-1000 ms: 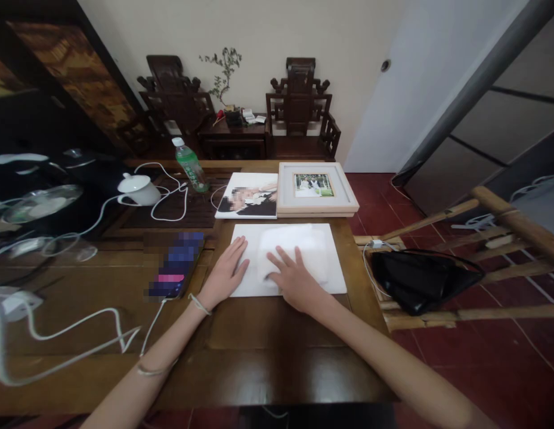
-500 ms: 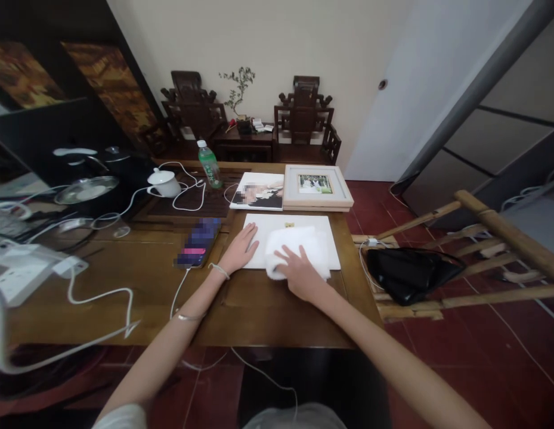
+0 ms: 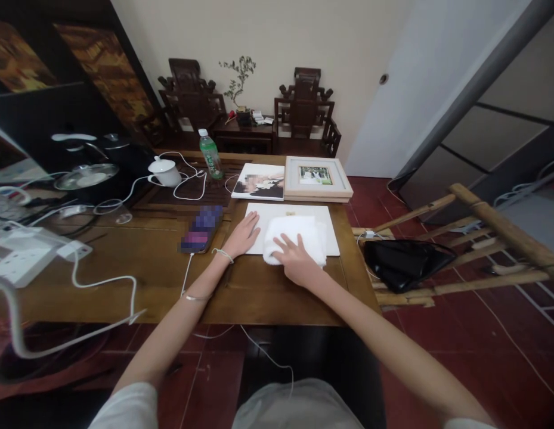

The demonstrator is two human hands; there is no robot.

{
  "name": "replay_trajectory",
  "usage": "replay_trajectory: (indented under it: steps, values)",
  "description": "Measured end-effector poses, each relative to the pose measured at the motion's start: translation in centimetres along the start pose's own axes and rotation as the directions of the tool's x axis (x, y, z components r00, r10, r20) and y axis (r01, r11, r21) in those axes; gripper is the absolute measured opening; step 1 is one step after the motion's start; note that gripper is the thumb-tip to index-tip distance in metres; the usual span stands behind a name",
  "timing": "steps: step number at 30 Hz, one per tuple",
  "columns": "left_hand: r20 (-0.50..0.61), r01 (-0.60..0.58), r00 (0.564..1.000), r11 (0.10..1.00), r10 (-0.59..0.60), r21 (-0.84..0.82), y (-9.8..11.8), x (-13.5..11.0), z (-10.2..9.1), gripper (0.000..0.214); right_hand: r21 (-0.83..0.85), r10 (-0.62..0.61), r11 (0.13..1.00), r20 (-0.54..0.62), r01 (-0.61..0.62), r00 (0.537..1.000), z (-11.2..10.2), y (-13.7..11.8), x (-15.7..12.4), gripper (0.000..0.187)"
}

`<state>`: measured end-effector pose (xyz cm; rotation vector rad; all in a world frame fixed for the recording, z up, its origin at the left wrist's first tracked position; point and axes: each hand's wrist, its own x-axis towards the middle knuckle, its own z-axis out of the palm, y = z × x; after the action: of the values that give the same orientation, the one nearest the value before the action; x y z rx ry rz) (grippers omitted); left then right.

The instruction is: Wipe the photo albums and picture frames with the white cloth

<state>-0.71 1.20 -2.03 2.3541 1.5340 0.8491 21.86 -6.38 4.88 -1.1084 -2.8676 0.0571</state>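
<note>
A white flat panel [image 3: 325, 229] lies on the wooden table [image 3: 169, 280] in front of me. On it sits a folded white cloth [image 3: 303, 235]. My right hand [image 3: 294, 262] presses flat on the cloth's near edge, fingers spread. My left hand [image 3: 243, 235] rests flat on the panel's left edge, fingers stretched out. Behind the panel lie a photo print [image 3: 259, 182] and a light-framed picture [image 3: 316, 177].
A phone [image 3: 200, 229] with a cable lies left of my left hand. Farther left are a white teapot [image 3: 164, 173], a green bottle [image 3: 210, 154], cables and a power strip [image 3: 21, 262]. A black bag [image 3: 406, 262] sits on a bamboo rack at the right.
The view has pulled back from the table. The cloth, spread flatter a second ago, is now bunched under my right hand near the panel's front. My left hand stays at the panel's left edge.
</note>
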Motion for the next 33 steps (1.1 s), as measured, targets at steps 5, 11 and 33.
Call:
replay_trajectory:
  steps: [5, 11, 33]
  values:
    - [0.005, -0.004, 1.0, 1.0, 0.004, -0.004, 0.2, 0.0, -0.1, 0.053, 0.034, -0.027, 0.999, -0.005, 0.028, 1.0, -0.3, 0.1, -0.3, 0.056]
    - [0.019, -0.002, 1.0, 1.0, 0.001, 0.023, 0.3, 0.0, -0.2, 0.053, 0.007, 0.024, 1.0, 0.003, -0.024, 1.0, -0.5, 3.1, 4.9, 0.054]
    - [0.058, 0.014, 0.998, 0.999, -0.016, 0.042, 1.0, -0.2, -0.9, 0.052, 0.092, -0.013, 0.995, -0.091, 0.022, 0.996, 0.7, 1.4, 2.2, 0.046]
